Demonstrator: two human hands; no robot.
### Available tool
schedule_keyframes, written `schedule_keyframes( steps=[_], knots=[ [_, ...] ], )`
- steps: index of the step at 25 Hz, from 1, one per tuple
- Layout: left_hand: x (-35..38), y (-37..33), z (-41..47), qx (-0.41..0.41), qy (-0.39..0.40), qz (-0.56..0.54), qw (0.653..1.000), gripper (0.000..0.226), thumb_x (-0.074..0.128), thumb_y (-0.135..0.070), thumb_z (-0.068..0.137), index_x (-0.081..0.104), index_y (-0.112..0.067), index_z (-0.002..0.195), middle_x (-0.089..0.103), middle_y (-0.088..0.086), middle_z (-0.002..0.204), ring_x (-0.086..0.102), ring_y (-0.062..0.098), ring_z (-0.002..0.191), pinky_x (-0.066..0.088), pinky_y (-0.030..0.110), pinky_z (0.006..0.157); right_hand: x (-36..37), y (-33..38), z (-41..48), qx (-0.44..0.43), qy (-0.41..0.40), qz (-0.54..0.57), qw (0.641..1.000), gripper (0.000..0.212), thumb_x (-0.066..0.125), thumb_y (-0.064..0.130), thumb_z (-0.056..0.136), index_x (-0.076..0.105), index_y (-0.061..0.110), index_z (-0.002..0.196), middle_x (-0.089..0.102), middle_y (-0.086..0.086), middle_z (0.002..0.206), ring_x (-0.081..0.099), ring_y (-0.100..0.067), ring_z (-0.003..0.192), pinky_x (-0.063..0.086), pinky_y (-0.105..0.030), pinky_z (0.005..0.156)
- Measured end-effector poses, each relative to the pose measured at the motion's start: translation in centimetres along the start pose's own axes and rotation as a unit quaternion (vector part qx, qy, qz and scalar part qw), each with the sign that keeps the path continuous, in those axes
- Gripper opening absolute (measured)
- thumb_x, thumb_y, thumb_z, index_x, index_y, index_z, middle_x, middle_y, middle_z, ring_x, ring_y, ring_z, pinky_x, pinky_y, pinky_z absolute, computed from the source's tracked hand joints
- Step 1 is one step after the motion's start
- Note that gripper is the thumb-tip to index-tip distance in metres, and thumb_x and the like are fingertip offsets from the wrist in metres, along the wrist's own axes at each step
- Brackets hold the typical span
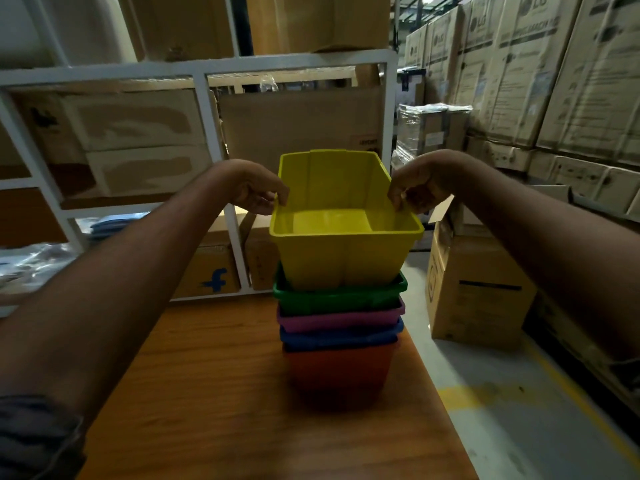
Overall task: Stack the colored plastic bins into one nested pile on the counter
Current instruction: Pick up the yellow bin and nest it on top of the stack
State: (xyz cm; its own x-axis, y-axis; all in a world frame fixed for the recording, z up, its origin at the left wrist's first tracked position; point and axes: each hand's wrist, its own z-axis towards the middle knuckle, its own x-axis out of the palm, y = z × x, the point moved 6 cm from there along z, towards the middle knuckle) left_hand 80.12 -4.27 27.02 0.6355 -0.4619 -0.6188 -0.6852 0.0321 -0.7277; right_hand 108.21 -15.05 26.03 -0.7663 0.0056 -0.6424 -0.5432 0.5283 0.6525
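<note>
- Low in the frame I see the wooden counter.
- At centre, the orange bin stands on it, with blue bin, purple bin and green bin nested above.
- The empty yellow bin sits partly in the green one.
- My left hand and right hand pinch its side rims.
- Cardboard boxes fill the upper right.

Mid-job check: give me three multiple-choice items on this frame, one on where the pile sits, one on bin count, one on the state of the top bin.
1. Where does the pile stand?
A. wooden counter B. floor C. shelf
2. How many bins show?
A. three B. five C. seven
3. The yellow bin is:
A. fully nested B. lying beside the pile C. held at its rim, partly in the green bin

Answers:
1 A: the orange bin rests on the counter.
2 B: yellow bin, green bin, purple bin, blue bin, orange.
3 C: left hand and right hand pinch its rim; its walls stand high.
</note>
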Motion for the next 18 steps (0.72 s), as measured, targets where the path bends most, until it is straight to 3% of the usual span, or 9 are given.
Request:
schedule_keyframes(
  steps=[4, 7, 18],
  knots=[
    [0.6, 1.1, 0.9, -0.016, 0.006, 0.023, 1.0, 0.008, 0.064, -0.002, 0.095, 0.061, -0.01, 0.097, 0.056, 0.004, 0.086, 0.058, 0.013, 0.069, 0.053, 0.017, 0.042, 0.5, -0.4, 1.5, 0.011, 0.019, 0.004, 1.0, 0.033, 0.068, -0.002, 0.086, 0.057, 0.011, 0.115, 0.058, -0.006, 0.086, 0.058, -0.017, 0.068, 0.056, -0.022, 0.051],
    [0.8, 2.2, 1.6, -0.03, 0.012, 0.037, 0.999, 0.016, 0.066, -0.004, 0.094, 0.061, -0.009, 0.109, 0.058, 0.005, 0.088, 0.06, 0.014, 0.071, 0.054, 0.019, 0.046, 1.4, -0.5, 2.2, 0.015, 0.03, 0.003, 0.999, 0.03, 0.066, -0.002, 0.088, 0.055, 0.011, 0.113, 0.06, -0.006, 0.087, 0.06, -0.017, 0.069, 0.057, -0.022, 0.05],
    [2.1, 4.2, 2.8, -0.057, 0.021, 0.061, 0.996, 0.012, 0.069, -0.001, 0.092, 0.059, -0.006, 0.098, 0.059, 0.007, 0.084, 0.061, 0.016, 0.071, 0.055, 0.02, 0.042, 3.5, -1.4, 4.3, 0.049, 0.02, -0.065, 0.996, 0.059, 0.074, -0.003, 0.079, 0.055, 0.005, 0.134, 0.062, -0.008, 0.09, 0.061, -0.017, 0.071, 0.055, -0.023, 0.047]
  ],
)
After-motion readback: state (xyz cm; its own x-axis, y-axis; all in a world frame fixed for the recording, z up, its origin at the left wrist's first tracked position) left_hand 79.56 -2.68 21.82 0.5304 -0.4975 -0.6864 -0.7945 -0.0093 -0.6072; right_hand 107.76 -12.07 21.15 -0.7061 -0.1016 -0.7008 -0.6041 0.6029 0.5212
